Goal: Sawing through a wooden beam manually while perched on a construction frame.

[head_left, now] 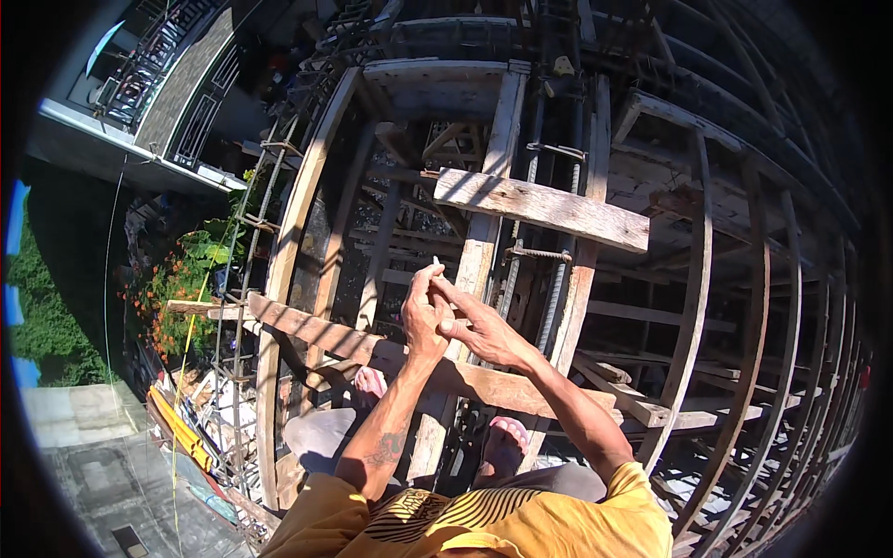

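Note:
My left hand (425, 314) and my right hand (491, 333) meet in front of me, above the wooden framework. The left one's fingers are bent together, closed; a small pale tip shows above them, too small to name. My right hand lies against the left with its fingers stretched out and its thumb apart. Below the hands a rough wooden plank (502, 386) crosses the long beams, partly hidden by my forearms. Farther ahead, a shorter plank (539, 206) lies across the beams and steel bars.
Ribbed steel bars (555, 296) with tie loops run between the beams. Slatted timber framing (698, 279) curves along the right, with gaps beneath. At the left, a steel bar cage (251, 242) edges a drop to plants and paving (84, 484). My bare feet (505, 445) rest among the timbers.

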{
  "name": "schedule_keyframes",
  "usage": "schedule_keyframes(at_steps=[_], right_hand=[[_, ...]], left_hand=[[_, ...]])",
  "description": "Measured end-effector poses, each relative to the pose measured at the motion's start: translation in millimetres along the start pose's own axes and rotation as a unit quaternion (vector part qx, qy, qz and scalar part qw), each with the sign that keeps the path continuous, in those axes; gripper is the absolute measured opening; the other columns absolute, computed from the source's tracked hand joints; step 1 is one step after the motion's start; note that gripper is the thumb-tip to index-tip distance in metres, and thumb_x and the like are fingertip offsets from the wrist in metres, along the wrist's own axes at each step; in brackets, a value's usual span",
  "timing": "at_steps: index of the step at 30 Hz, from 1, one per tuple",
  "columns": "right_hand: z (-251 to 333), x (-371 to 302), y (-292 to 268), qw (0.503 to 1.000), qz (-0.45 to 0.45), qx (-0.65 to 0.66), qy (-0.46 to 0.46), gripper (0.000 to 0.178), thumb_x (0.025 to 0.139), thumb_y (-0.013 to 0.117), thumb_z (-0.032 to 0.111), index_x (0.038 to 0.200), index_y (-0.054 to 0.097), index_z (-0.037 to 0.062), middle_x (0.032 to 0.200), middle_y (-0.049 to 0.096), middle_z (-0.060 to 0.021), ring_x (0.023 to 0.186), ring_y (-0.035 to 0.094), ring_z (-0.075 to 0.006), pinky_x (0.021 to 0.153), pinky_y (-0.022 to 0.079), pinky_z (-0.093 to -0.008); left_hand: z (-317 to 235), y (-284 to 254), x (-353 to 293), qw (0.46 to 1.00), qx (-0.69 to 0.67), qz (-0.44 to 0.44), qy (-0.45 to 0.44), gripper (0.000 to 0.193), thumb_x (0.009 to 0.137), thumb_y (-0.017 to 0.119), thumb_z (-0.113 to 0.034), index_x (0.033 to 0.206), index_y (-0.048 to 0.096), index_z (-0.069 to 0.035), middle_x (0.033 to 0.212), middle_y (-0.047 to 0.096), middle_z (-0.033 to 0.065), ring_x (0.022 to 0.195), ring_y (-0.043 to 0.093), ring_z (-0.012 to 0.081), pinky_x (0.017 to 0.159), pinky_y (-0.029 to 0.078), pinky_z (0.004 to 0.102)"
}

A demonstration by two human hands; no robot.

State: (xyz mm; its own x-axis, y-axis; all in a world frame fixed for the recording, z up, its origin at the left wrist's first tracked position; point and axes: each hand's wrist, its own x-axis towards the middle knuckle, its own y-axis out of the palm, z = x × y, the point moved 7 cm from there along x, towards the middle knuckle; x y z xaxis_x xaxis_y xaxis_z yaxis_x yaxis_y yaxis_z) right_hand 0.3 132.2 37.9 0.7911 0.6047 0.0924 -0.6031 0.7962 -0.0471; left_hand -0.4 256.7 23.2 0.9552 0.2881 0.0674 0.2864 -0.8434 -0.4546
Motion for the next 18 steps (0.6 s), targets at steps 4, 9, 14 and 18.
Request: schedule_keyframes(at_steps=[4, 9, 14, 18], right_hand=[[8, 26, -34, 0.997, -0.062, -0.035, -0.015, 0.073, 0.096, 0.058, 0.049, 0.151, 0.034, 0.0081, 0.141, 0.047, -0.0234, 0.134, 0.044, -0.0399, 0.111, 0.036, -0.0472], [14, 51, -85, 0.986, -0.093, -0.136, -0.01, 0.078, 0.091, 0.063, 0.055, 0.145, 0.043, 0.0029, 0.142, 0.047, -0.0266, 0.13, 0.049, -0.0416, 0.107, 0.042, -0.046], [10, 70, -122, 0.987, -0.131, -0.097, 0.011, 0.047, 0.098, 0.059, 0.03, 0.134, 0.053, 0.0005, 0.119, 0.064, -0.0226, 0.11, 0.063, -0.0382, 0.092, 0.05, -0.0416], [-65, 70, -190, 0.909, -0.384, -0.162, 0.005, 0.025, 0.095, 0.06, 0.011, 0.118, 0.06, 0.0009, 0.102, 0.069, -0.0234, 0.096, 0.067, -0.04, 0.083, 0.053, -0.0423]], left_hand=[[-32, 17, 41, 0.995, -0.069, -0.015, 0.068, 0.039, 0.093, 0.057, 0.003, 0.129, 0.041, 0.0, 0.09, 0.064, 0.0066, 0.077, 0.061, 0.0115, 0.067, 0.051, 0.0256], [-62, 41, 87, 0.991, -0.021, 0.11, 0.073, 0.059, 0.091, 0.06, -0.005, 0.14, 0.028, 0.001, 0.091, 0.065, 0.0063, 0.076, 0.062, 0.0126, 0.07, 0.052, 0.0271], [-59, 73, 115, 0.974, -0.016, 0.155, 0.163, 0.067, 0.088, 0.064, -0.008, 0.143, 0.028, -0.001, 0.093, 0.068, 0.0111, 0.08, 0.068, 0.0236, 0.075, 0.055, 0.0362], [-57, 109, 149, 0.974, 0.035, 0.202, 0.099, 0.061, 0.088, 0.065, -0.011, 0.143, 0.04, -0.002, 0.102, 0.066, 0.0107, 0.09, 0.066, 0.0199, 0.083, 0.053, 0.033]])
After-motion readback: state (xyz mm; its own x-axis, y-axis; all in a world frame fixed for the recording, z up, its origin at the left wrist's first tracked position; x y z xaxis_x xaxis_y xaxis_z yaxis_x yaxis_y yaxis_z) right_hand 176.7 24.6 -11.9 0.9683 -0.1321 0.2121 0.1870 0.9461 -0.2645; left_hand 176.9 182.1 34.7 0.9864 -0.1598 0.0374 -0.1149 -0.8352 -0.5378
